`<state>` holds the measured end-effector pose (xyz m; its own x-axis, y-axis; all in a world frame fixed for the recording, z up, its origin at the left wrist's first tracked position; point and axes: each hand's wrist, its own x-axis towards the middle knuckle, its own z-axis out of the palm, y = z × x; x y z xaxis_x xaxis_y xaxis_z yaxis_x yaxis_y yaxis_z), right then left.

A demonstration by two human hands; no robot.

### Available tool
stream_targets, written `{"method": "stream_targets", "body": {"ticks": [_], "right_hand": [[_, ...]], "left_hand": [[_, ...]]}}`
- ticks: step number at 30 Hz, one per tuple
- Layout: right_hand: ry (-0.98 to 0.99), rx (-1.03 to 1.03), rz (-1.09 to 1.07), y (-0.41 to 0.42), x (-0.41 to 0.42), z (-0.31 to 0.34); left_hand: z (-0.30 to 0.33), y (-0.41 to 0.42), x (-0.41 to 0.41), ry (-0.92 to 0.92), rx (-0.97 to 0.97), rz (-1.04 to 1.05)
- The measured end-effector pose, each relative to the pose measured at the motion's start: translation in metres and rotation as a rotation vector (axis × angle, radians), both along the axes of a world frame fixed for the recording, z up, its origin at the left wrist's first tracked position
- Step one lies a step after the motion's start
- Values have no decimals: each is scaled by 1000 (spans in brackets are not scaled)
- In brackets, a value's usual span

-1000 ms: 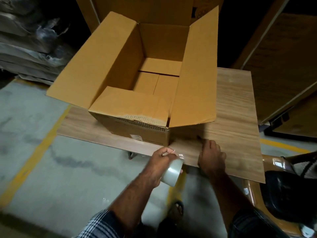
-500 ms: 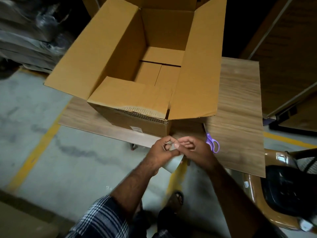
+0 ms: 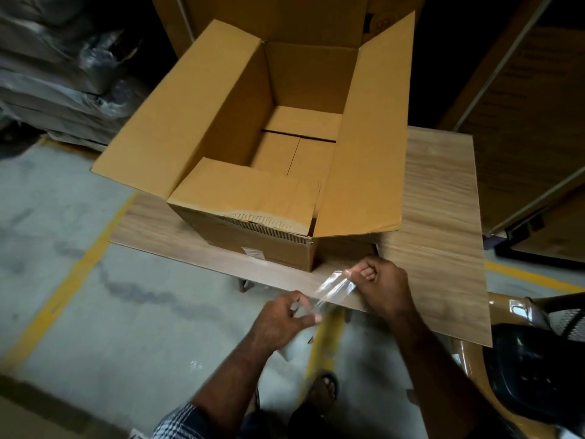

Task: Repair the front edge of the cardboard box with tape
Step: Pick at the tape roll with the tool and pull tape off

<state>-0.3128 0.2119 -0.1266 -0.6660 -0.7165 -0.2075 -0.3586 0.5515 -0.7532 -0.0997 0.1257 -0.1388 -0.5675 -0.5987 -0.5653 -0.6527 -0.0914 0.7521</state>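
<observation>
Inside, cardboard box (image 3: 278,236) bare, hands (image 3: 380,288) stretching clear tape (image 3: 332,288)

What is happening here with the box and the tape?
A person is pulling a strip of clear tape between both hands. The right hand pinches the free end; the left hand holds the roll side. The open cardboard box stands on a wooden board. Its torn front edge shows bare corrugation and has no tape on it yet.

box (image 3: 253,198) on board (image 3: 443,217); tape (image 3: 332,288) stretched between hands before it
</observation>
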Motion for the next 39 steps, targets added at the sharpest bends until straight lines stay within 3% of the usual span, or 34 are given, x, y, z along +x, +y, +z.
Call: {"method": "stream_targets", "body": {"ticks": [6, 10, 14, 21, 31, 35, 39], "right_hand": [[146, 133, 32, -17, -7, -29], [389, 287, 47, -31, -17, -51], [505, 231, 76, -36, -18, -73], [515, 281, 66, -31, -12, -82], [561, 319, 178, -30, -5, -73], [638, 373, 113, -25, -8, -67], [514, 244, -120, -2, -24, -54]], "left_hand": [[-15, 15, -4, -25, 51, 202], [-28, 14, -24, -45, 133, 339], [-40, 13, -36, -86, 131, 385], [-51, 15, -35, -117, 128, 360], [-47, 15, -22, -36, 346, 377], [-57, 14, -25, -50, 353, 368], [-70, 14, -25, -45, 342, 354]]}}
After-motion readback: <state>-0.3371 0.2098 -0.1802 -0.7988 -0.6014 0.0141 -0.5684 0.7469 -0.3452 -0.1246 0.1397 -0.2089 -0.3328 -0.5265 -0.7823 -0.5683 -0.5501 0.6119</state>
